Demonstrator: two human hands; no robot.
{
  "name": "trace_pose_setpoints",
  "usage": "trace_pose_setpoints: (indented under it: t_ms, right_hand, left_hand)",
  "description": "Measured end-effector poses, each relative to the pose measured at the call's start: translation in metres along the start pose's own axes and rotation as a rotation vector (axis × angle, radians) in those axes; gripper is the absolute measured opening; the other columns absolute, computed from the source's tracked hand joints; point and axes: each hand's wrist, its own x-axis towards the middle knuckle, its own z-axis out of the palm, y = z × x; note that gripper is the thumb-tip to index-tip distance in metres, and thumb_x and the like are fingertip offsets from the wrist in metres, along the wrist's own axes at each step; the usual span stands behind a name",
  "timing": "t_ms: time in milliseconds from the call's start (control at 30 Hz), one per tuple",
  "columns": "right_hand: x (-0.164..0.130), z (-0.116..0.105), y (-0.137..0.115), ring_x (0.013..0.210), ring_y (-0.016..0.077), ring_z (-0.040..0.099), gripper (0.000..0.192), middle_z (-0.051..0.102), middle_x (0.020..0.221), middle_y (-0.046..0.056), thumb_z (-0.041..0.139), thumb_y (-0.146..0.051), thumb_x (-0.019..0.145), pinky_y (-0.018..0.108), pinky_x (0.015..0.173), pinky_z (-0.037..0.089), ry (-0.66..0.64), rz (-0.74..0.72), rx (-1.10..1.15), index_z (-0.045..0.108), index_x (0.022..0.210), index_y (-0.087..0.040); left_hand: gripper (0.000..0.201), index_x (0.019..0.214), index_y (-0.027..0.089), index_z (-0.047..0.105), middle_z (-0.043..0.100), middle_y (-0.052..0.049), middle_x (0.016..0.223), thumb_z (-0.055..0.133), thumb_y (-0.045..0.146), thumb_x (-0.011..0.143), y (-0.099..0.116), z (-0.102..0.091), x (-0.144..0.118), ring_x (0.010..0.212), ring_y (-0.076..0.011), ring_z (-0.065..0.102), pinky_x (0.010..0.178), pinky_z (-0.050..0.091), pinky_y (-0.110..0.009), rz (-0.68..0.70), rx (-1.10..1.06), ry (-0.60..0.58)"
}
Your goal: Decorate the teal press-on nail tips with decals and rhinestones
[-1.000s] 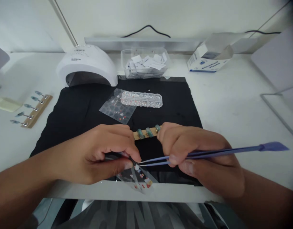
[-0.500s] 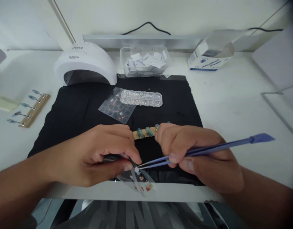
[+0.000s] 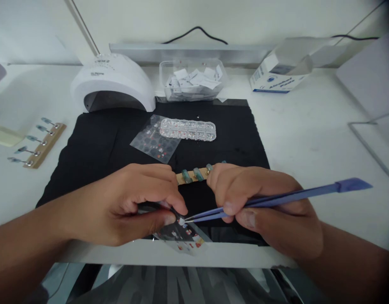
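where left hand (image 3: 120, 202) pinches, sheet (image 3: 185, 240) protrudes

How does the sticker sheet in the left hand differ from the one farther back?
The held sheet is pinched in the left hand; the farther sheet lies on the black cloth. Blue tweezers point at the held sheet, while the clear compartment case overlaps the farther sheet. Both are see-through, with small red and white designs.

The left hand (image 3: 134, 188) hides part of the held sheet (image 3: 177, 240); the right hand (image 3: 260, 185) covers some of the strip (image 3: 191, 174). The view's left edge crops the block (image 3: 4, 136).
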Motion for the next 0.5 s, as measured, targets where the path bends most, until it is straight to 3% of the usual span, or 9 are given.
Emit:
trace_pose_setpoints:
  t_ms: [167, 400, 500]
  right_hand:
    - [-0.0026, 0.0012, 0.0005, 0.062, 0.0150, 0.055, 0.022, 0.063, 0.070, 0.002, 0.055, -0.009, 0.083, 0.036, 0.060, 0.045, 0.031, -0.004, -0.024, 0.071, 0.098, -0.016]
    - [0.0019, 0.0011, -0.0035, 0.060, 0.0147, 0.057, 0.016, 0.067, 0.065, 0.004, 0.058, -0.006, 0.076, 0.034, 0.057, 0.046, -0.026, -0.055, -0.044, 0.071, 0.079, -0.014]
    - [0.0002, 0.0014, -0.0047, 0.059, 0.0141, 0.057, 0.015, 0.066, 0.065, 0.004, 0.057, -0.007, 0.078, 0.034, 0.057, 0.045, 0.014, -0.065, 0.006, 0.070, 0.079, -0.013]
  left_hand:
    - [0.020, 0.103, 0.020, 0.068, 0.064, -0.003, 0.083, 0.057, 0.010, 0.090, 0.0000, -0.0010, -0.0003, 0.069, -0.0116, 0.059, 0.059, 0.048, -0.023, -0.019, 0.002, -0.006]
    - [0.020, 0.104, 0.020, 0.069, 0.065, -0.002, 0.083, 0.058, 0.010, 0.090, -0.0022, -0.0020, 0.0024, 0.067, -0.0094, 0.060, 0.059, 0.047, -0.019, -0.057, 0.033, -0.001]
    - [0.020, 0.104, 0.021, 0.069, 0.065, -0.001, 0.081, 0.059, 0.010, 0.089, -0.0039, -0.0061, 0.0006, 0.066, -0.0092, 0.060, 0.058, 0.047, -0.020, -0.065, 0.044, 0.043]
